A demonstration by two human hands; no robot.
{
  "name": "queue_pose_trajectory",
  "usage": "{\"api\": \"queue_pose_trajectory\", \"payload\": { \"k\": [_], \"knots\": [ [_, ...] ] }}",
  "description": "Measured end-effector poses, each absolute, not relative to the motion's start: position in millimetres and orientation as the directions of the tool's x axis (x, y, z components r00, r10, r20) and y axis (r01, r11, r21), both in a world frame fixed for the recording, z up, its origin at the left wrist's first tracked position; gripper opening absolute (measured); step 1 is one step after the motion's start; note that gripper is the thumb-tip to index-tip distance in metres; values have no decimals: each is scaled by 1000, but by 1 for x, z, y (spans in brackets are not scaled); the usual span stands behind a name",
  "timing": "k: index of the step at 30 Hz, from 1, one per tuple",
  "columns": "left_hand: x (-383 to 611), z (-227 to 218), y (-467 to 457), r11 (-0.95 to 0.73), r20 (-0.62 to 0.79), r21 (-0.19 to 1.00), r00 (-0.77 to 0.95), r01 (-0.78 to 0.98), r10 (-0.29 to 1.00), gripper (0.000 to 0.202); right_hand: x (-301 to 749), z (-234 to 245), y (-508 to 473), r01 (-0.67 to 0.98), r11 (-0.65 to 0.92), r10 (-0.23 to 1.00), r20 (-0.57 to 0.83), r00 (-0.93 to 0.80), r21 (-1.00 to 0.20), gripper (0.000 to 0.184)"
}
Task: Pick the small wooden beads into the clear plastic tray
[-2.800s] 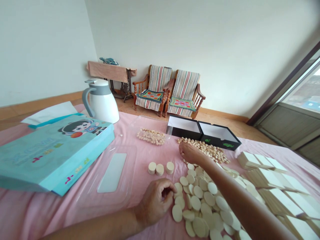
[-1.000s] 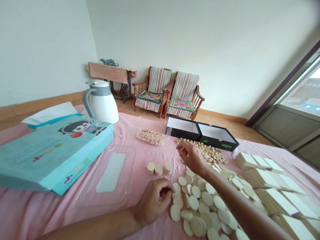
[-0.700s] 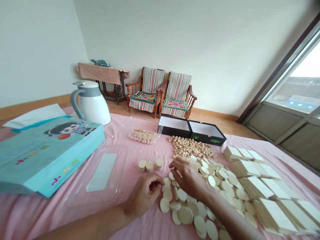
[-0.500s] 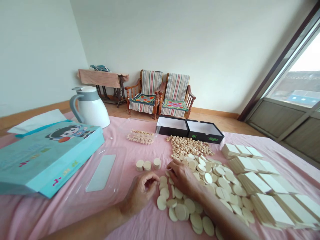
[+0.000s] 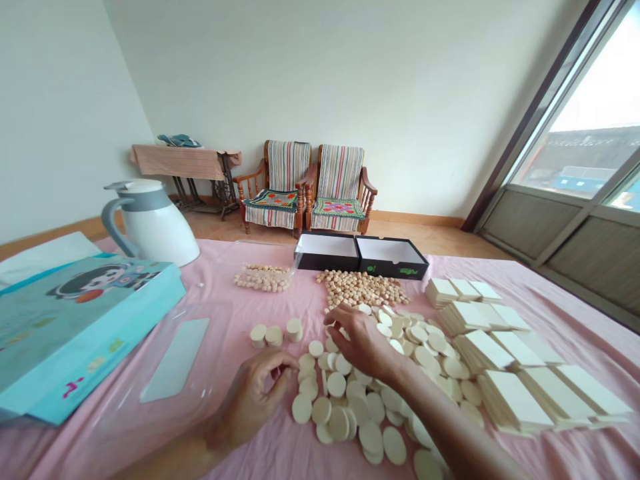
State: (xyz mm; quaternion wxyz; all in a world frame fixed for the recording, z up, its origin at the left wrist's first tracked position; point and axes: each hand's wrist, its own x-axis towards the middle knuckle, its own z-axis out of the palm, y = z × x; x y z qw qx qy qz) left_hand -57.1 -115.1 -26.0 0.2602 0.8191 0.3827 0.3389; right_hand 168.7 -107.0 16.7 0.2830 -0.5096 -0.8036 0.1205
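A spread of pale round wooden discs (image 5: 380,393) lies on the pink cloth in front of me. My right hand (image 5: 357,340) rests on the upper part of this spread, its fingers curled onto the discs. At the left edge of the discs my left hand (image 5: 255,393) is loosely closed, fingers curled in; what they hold is hidden. Three short stacks of discs (image 5: 276,331) stand just beyond my left hand. A heap of small wooden beads (image 5: 360,287) lies farther back.
Stacks of pale rectangular tiles (image 5: 505,353) fill the right side. An open black box (image 5: 360,253) sits behind the beads. A clear tray of beads (image 5: 263,277), a clear plastic lid (image 5: 173,360), a blue gift bag (image 5: 70,320) and a white jug (image 5: 153,223) are at left.
My right hand has drawn back from the bead heap onto the disc spread. The view has swung to the right. My left hand has stayed by the discs.
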Motion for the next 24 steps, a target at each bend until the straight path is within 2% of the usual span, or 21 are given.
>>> {"api": "queue_pose_trajectory", "payload": {
  "k": [4, 10, 18, 24],
  "knots": [
    [-61, -32, -115, -499, 297, 757, 457, 423, 838, 17, 184, 20, -77, 818, 376, 918, 293, -266, -435, 15],
    [-63, -33, -114, -412, 220, 826, 453, 385, 864, 16, 192, 7, -2, 935, 229, 958, 230, -169, -270, 22],
    [-65, -30, -115, -367, 184, 854, 447, 368, 876, 21, 175, -3, 45, 965, 244, 960, 163, -227, -91, 19],
    [-64, -30, -116, -353, 176, 863, 439, 361, 881, 22, 172, -5, 39, 971, 223, 966, 153, -209, -81, 18]
  ]
}}
